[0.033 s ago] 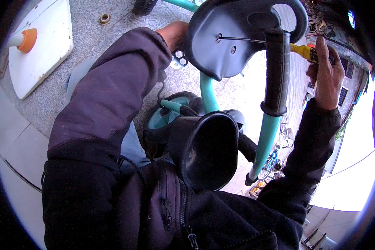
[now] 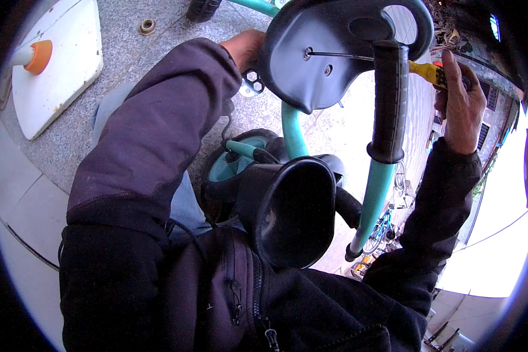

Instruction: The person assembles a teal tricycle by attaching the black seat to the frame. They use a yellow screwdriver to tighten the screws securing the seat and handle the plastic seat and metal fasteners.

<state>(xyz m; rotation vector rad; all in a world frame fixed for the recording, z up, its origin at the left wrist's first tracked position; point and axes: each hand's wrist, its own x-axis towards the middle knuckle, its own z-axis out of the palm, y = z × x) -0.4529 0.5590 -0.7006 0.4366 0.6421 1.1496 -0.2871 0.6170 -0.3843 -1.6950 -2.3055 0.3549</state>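
Note:
The black plastic seat (image 2: 293, 64) of a child's tricycle is at the top centre, with two recessed screw holes in its face. My right hand (image 2: 462, 108) is closed round the yellow handle of a screwdriver (image 2: 426, 73). Its thin shaft passes behind the black handlebar grip (image 2: 389, 100) and the tip meets the left screw hole. At the seat's left edge is my left hand (image 2: 246, 50), its fingers hidden behind the seat. Below runs the teal frame tube (image 2: 293, 132), beside a black wheel with a teal hub (image 2: 232, 167).
A black plastic bucket-shaped part (image 2: 296, 214) sits close to my chest. The teal handlebar (image 2: 376, 196) stands between my arms. A small ring (image 2: 147, 26) lies on the stone floor, near a white board (image 2: 64, 76) at left. Bicycles (image 2: 381, 229) show beyond my right arm.
My right hand has turned very slightly around the screwdriver handle. The seat, the screwdriver tip and my left arm keep their places.

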